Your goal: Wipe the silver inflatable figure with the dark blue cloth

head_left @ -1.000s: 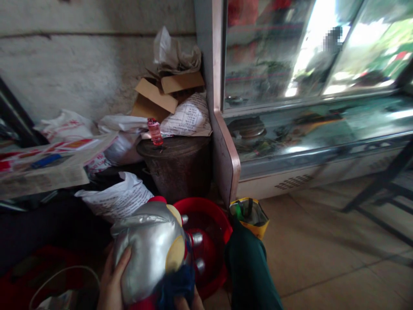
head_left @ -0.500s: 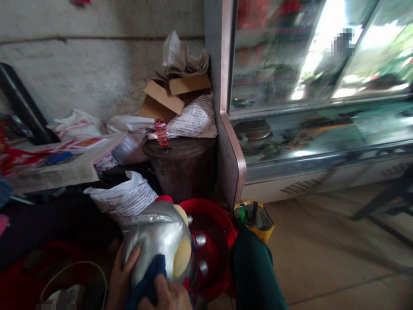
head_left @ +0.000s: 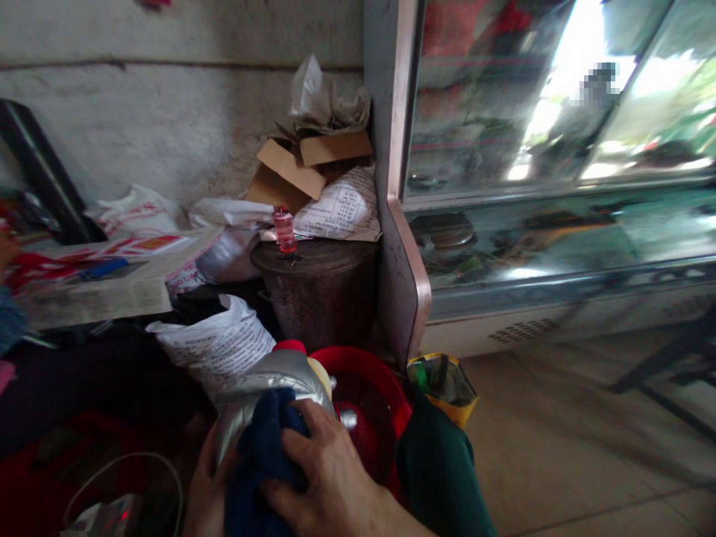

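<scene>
Open tiled floor [head_left: 559,447] lies to the right; ahead, the red basin [head_left: 380,388], dark barrel [head_left: 318,291] and display case [head_left: 408,298] block passage, with sacks [head_left: 218,343] crowding the left

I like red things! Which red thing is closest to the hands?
The red basin, right behind the silver toy the hands hold. The little red bottle stands farther back on the drum.
</scene>
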A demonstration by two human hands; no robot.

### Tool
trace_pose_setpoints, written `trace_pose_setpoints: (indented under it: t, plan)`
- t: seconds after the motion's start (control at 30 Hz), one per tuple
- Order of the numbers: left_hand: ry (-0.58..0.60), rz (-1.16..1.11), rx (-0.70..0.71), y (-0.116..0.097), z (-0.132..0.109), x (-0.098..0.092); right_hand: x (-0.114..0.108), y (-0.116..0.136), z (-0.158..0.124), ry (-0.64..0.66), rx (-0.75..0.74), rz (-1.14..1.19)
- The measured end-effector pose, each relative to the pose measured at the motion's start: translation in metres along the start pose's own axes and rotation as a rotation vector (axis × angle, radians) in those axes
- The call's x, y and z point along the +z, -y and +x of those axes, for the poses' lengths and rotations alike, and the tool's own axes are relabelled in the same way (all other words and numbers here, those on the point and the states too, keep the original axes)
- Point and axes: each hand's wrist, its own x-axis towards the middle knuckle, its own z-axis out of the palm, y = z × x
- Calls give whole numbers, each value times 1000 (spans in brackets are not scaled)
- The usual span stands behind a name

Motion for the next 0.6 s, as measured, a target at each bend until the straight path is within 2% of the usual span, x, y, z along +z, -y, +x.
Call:
trace_pose_setpoints:
  t: [0.1,0.2,0.43,0.6]
  plan:
    - [-15,-86,5,-4,-5,7,5,-4,12,75,-19,-142]
    - [-18,-117,-73,-10,-12,14,12,-18,12,33,59,-131]
    - [-88,-111,-31,-8,-11,18,2,-60,-8,-85,268,112]
    - [-79,-72,-21,3,-3,6,-20,-98,3,-207,324,327]
